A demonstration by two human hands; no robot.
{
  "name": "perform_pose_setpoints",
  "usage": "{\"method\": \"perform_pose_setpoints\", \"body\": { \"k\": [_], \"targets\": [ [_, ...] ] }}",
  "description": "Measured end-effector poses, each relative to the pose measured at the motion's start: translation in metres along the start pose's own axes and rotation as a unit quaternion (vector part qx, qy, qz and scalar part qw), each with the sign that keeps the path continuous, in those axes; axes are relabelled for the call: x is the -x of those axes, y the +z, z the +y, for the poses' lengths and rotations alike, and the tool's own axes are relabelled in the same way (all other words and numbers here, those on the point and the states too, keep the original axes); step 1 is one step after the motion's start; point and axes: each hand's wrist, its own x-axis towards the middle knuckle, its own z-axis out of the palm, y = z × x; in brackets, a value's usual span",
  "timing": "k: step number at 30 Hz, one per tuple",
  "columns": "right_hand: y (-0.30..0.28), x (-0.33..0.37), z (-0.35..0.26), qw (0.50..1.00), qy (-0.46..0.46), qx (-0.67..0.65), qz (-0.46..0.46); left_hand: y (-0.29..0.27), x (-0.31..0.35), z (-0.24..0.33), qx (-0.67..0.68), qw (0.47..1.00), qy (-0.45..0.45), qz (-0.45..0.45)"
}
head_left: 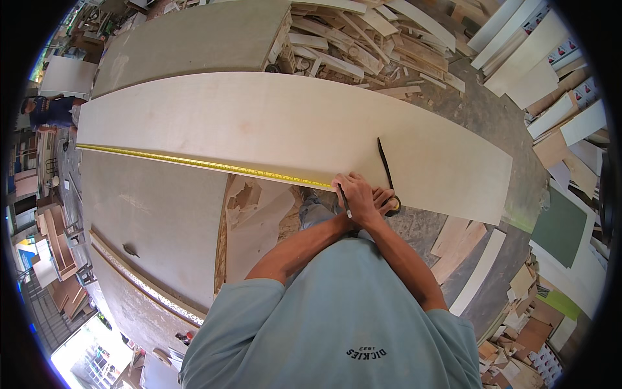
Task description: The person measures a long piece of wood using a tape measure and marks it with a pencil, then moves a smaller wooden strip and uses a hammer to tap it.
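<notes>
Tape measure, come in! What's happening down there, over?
Left hand holding tape case; right hand, crossed over, holding pen or pencil. Yellow blade stretched along pale board's near edge. Black strap lies on board, not across the visible blade.

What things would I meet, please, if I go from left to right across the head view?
Co-worker in a dark shirt, yellow tape blade, the person's own hands, long pale strip on the floor, dark green panel.
</notes>
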Motion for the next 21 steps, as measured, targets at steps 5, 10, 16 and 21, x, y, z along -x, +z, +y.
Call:
{"method": "perform_pose_setpoints", "body": {
  "k": [5, 10, 16, 21],
  "targets": [
    [-0.005, -0.003, 0.002, 1.0, -0.008, 0.005, -0.004, -0.004, -0.007, 0.005, 0.007, 1.0, -0.023, 0.019],
    [-0.001, -0.001, 0.005, 1.0, -0.013, 0.014, 0.001, -0.005, -0.005, 0.007, 0.083, 0.996, -0.032, 0.0],
    [-0.002, 0.002, 0.001, 1.0, -0.008, 0.008, 0.009, -0.003, -0.004, 0.012, 0.146, 0.987, -0.011, 0.071],
    [0.0, -0.001, 0.004, 1.0, 0.005, -0.003, -0.004, 0.005, -0.006, 0.005, 0.404, 0.912, -0.031, 0.061]
  ]
}}
